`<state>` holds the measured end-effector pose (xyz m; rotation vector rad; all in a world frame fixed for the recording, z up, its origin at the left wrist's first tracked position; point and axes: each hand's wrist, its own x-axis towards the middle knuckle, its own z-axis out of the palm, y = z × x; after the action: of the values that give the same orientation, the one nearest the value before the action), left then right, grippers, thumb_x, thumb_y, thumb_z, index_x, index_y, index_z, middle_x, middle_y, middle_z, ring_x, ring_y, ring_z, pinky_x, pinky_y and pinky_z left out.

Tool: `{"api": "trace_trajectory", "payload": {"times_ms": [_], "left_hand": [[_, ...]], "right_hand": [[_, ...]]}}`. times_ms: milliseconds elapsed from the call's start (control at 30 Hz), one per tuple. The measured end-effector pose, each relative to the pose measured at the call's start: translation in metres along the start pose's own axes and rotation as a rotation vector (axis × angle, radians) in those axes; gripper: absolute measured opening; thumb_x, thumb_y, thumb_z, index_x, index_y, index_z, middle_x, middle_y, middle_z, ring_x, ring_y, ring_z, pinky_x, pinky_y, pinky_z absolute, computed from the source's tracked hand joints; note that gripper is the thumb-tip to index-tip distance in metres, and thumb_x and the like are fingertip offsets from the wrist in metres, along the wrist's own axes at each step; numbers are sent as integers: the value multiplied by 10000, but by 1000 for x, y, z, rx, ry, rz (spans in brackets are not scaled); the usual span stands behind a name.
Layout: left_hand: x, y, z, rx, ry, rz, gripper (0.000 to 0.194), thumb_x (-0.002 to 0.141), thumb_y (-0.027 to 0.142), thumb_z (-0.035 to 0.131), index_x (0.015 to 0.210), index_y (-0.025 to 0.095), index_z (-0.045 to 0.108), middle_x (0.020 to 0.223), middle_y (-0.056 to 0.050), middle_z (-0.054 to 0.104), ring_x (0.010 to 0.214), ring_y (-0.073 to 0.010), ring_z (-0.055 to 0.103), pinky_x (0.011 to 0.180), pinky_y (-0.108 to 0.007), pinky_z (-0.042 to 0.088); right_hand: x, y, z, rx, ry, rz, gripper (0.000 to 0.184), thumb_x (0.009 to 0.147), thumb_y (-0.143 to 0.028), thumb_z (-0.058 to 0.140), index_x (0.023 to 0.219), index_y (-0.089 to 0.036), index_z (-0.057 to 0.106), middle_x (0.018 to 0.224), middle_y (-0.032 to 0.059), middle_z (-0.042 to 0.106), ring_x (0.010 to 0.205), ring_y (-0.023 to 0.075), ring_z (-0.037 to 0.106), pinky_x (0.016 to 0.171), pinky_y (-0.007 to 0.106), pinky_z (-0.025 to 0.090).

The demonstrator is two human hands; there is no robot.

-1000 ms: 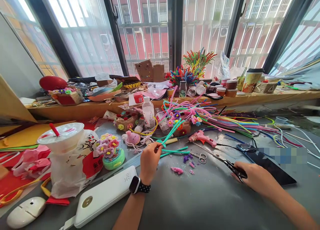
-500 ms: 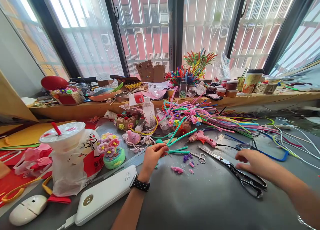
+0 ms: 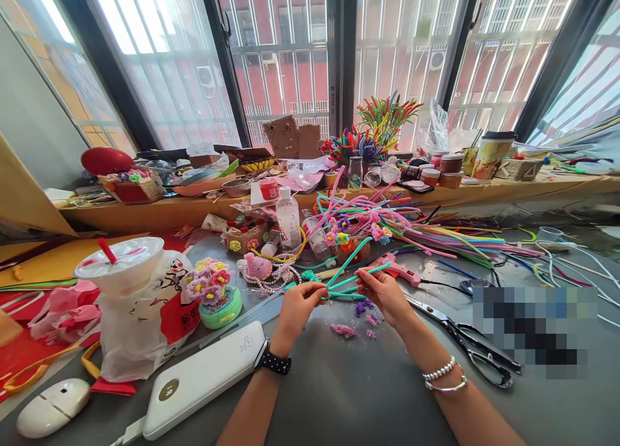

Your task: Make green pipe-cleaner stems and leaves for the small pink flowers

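Teal-green pipe cleaners fan out in several strands above the middle of the table. My left hand pinches them together where they meet. Thumb and fingers of my right hand are closed on one strand near its upper right end. Just right of my right hand lie large black-handled scissors, partly covered by it. A pink glue gun rests behind that hand. Below the strands are purple fuzzy scraps and pink scraps.
At left stand a white power bank, a lidded drink cup and a green pot of flowers. Behind the hands are a plastic bottle and a heap of coloured pipe cleaners. A pixelated patch hides part of the right side.
My right hand has moved left from beside the large scissors and taken hold of one green strand. My left hand keeps its pinch in nearly the same place.
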<state>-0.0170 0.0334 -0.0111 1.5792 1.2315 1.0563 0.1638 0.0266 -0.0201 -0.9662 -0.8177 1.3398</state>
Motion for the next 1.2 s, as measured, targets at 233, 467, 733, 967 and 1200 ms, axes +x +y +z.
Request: {"api": "trace_trajectory", "payload": {"times_ms": [233, 467, 733, 967, 1200], "left_hand": [[-5, -2, -4, 838, 249, 285, 178, 762, 191, 449, 806, 178, 620, 776, -61, 652, 696, -190, 598, 611, -283, 433], [-11, 3, 1, 1320, 98, 671, 188, 761, 57, 424, 807, 149, 581, 768, -76, 610, 694, -190, 553, 594, -277, 396], [-11, 3, 2, 1382, 88, 686, 187, 776, 70, 412, 833, 152, 570, 781, -68, 607, 687, -175, 540, 594, -271, 386], [-11, 5, 3, 1370, 102, 681, 185, 781, 83, 406, 823, 157, 570, 755, -64, 600, 663, -176, 535, 582, -268, 373], [-8, -2, -2, 1327, 205, 525, 180, 786, 125, 402, 761, 170, 575, 711, -56, 596, 652, -178, 548, 567, -258, 365]], "right_hand": [[-2, -5, -11, 136, 96, -38, 243, 580, -364, 673, 685, -152, 617, 556, -36, 568, 474, 52, 505, 489, 165, 446], [-4, 1, -10, 154, 112, -8, 226, 571, -352, 679, 646, -149, 614, 513, -36, 545, 432, 62, 475, 429, 179, 412], [-5, 1, -7, 112, 104, 7, 247, 557, -369, 680, 638, -147, 611, 501, -32, 530, 429, 70, 462, 416, 184, 403], [-8, -1, -5, 113, 107, 10, 247, 566, -372, 674, 634, -144, 610, 498, -27, 526, 433, 69, 460, 417, 181, 403], [-7, -1, -8, 126, 129, -12, 236, 593, -389, 649, 641, -161, 614, 502, -36, 539, 430, 68, 465, 430, 185, 399]]}}
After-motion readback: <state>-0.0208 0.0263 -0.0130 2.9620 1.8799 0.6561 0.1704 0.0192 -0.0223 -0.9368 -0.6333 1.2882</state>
